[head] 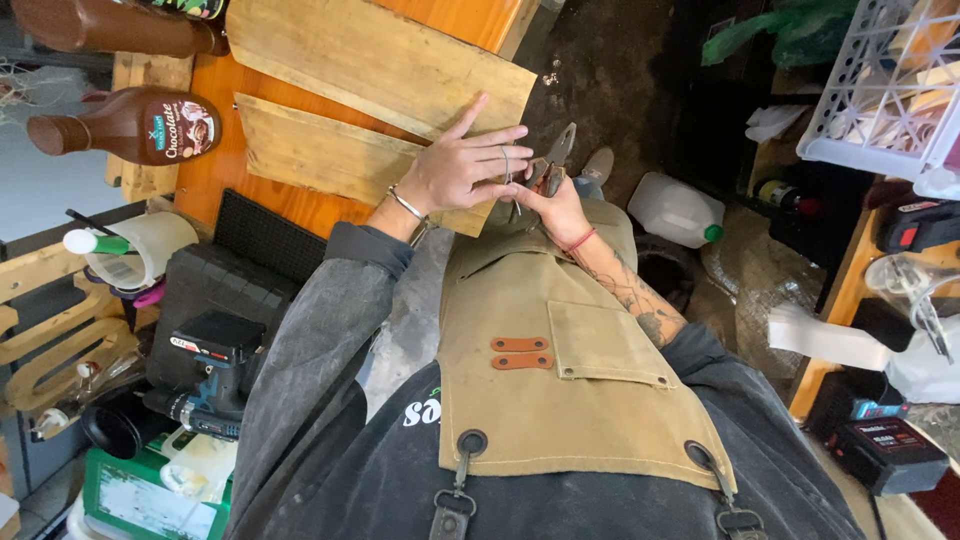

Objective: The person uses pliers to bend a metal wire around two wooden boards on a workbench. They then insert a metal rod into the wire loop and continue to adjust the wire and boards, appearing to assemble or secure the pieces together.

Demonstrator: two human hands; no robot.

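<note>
Scene: a person in a tan apron point(560, 350) works at an orange table point(215, 170), seen from a head camera looking down.
Left hand point(460, 165): fingers spread and pressed flat on the near plank point(310, 150), at its end by the table's edge; it grips nothing.
Right hand point(555, 205): grip pinched around the handles of the pliers point(550, 165), held just past the plank's end, touching the left fingers.
Pliers: jaws point away from the body; whether they bite anything cannot be told.
Planks: two, rough and pale, the far plank point(380, 55) partly overlapping the near one.
Handling: the plank looks stiff, dry and splintery, likely light; best held flat on its broad face. The pliers look hard, small, best taken by the handles.
Around: brown sauce bottle point(130, 125), cordless drill point(205, 375), white jug point(680, 210).
</note>
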